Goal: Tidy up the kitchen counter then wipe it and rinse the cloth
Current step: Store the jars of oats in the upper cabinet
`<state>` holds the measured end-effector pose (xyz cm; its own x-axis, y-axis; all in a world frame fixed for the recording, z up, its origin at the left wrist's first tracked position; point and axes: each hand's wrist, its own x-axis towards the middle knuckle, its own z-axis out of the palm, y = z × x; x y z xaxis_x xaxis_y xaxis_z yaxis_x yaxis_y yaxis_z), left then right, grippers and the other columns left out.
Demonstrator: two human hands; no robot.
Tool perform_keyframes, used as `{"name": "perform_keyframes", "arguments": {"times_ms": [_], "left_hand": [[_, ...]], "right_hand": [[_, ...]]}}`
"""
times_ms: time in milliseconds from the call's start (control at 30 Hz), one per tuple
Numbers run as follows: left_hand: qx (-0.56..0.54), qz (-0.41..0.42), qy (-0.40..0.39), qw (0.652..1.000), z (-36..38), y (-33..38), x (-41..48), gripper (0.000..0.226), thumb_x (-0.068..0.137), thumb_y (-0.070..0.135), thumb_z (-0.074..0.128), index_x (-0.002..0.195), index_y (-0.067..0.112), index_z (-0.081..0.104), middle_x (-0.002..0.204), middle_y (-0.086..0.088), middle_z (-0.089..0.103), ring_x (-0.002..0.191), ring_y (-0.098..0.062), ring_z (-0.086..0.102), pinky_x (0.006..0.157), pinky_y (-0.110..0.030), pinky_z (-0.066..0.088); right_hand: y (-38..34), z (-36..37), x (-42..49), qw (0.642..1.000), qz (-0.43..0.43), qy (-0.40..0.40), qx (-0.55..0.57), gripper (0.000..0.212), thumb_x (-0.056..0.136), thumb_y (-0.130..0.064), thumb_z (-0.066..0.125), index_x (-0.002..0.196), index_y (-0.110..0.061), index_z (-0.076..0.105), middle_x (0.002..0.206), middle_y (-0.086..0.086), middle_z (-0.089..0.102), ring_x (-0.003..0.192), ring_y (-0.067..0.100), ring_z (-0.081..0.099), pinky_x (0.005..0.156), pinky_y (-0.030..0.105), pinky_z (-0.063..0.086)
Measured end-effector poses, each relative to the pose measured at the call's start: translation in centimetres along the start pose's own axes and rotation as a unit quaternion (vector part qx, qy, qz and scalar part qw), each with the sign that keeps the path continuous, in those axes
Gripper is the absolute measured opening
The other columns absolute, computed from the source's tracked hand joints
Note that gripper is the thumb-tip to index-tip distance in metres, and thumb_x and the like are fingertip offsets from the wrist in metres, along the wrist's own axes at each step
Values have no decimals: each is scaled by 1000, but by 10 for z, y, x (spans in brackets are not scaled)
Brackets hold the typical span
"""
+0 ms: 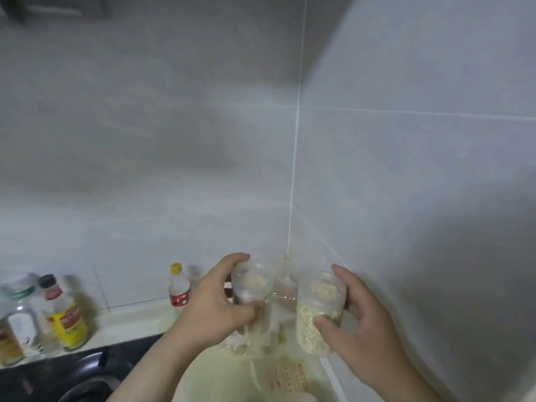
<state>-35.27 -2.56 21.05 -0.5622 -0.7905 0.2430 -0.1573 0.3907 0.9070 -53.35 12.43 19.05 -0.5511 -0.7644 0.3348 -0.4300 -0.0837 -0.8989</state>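
Note:
My left hand (214, 309) grips a clear plastic jar (251, 288) that holds a little pale food near its top. My right hand (362, 323) grips a second clear jar (317, 314), filled mostly with pale yellow flakes. Both jars stand close together in the corner of the cream counter (232, 372), where the two tiled walls meet. A crumpled clear plastic bag (282, 309) lies between and behind the jars. The picture is blurred.
A small bottle with a yellow cap and red label (179, 288) stands by the wall left of my hands. Further left are a yellow-labelled oil bottle (65, 314) and glass jars (17, 320). A dark stove top (72, 372) fills the lower left. A printed packet (290, 378) lies flat on the counter.

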Motion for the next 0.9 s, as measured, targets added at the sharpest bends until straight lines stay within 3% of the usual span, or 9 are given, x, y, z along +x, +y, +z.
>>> {"name": "perform_keyframes", "arguments": {"times_ms": [100, 200, 267, 400, 500, 567, 633, 800, 900], "left_hand": [[-1, 44, 34, 998, -19, 39, -1, 64, 50, 32, 69, 109, 53, 55, 107, 12, 63, 81, -8, 68, 58, -26, 56], [-17, 109, 69, 992, -42, 79, 3, 61, 54, 21, 73, 106, 47, 58, 97, 5, 67, 76, -9, 67, 57, -20, 52], [-21, 157, 104, 982, -58, 113, 8, 57, 45, 30, 70, 98, 49, 59, 94, 5, 69, 74, -11, 68, 63, -23, 55], [-56, 244, 159, 955, -94, 188, 17, 54, 36, 32, 66, 90, 35, 65, 83, -2, 74, 60, -11, 63, 55, -18, 50], [-65, 303, 164, 936, -121, 246, 13, 58, 36, 32, 71, 92, 18, 65, 77, -12, 73, 57, -11, 58, 53, -18, 48], [-50, 326, 161, 930, -134, 283, 5, 54, 40, 33, 76, 92, 23, 69, 82, -12, 73, 62, -15, 63, 55, -21, 51], [-28, 348, 177, 920, -143, 317, -1, 50, 46, 33, 78, 95, 29, 70, 87, -3, 74, 71, -15, 69, 57, -20, 55], [62, 418, 266, 867, -154, 394, 10, 26, 74, 26, 74, 95, 40, 66, 88, 15, 68, 75, 0, 67, 52, -13, 49], [121, 431, 308, 839, -161, 430, 28, 30, 82, 28, 68, 110, 36, 58, 98, 18, 59, 85, -2, 61, 57, -14, 48]], "right_hand": [[-38, -2, 17, 998, -28, -6, 52, 76, 51, -41, 75, 123, -45, 51, 115, -26, 68, 106, 2, 66, 91, 26, 49], [-77, -11, 37, 993, -70, -21, 91, 67, 63, -10, 83, 118, -37, 57, 112, -16, 72, 104, 7, 68, 90, 23, 52], [-104, -18, 53, 989, -95, -21, 110, 67, 69, 14, 76, 118, -30, 61, 108, -9, 75, 101, 10, 70, 91, 23, 51], [-171, -34, 82, 973, -155, -28, 166, 63, 70, 27, 67, 115, -17, 64, 102, 3, 77, 94, 17, 74, 77, 17, 53], [-228, -48, 93, 959, -220, -32, 177, 60, 69, 19, 76, 112, -21, 63, 94, 4, 78, 86, 17, 75, 72, 17, 55], [-263, -57, 98, 945, -261, -44, 191, 75, 47, -12, 97, 113, -26, 62, 95, 5, 77, 88, 19, 74, 72, 21, 57], [-296, -64, 104, 935, -294, -52, 191, 89, 35, -44, 98, 115, -30, 61, 98, 4, 77, 93, 19, 73, 71, 24, 58], [-363, -76, 139, 909, -349, -3, 228, 48, 74, -28, 82, 117, -36, 62, 107, 1, 73, 96, 11, 71, 71, 23, 57], [-397, -77, 163, 900, -383, 46, 204, 49, 62, -51, 77, 107, -55, 60, 116, 2, 67, 105, 18, 67, 88, 43, 57]]}}
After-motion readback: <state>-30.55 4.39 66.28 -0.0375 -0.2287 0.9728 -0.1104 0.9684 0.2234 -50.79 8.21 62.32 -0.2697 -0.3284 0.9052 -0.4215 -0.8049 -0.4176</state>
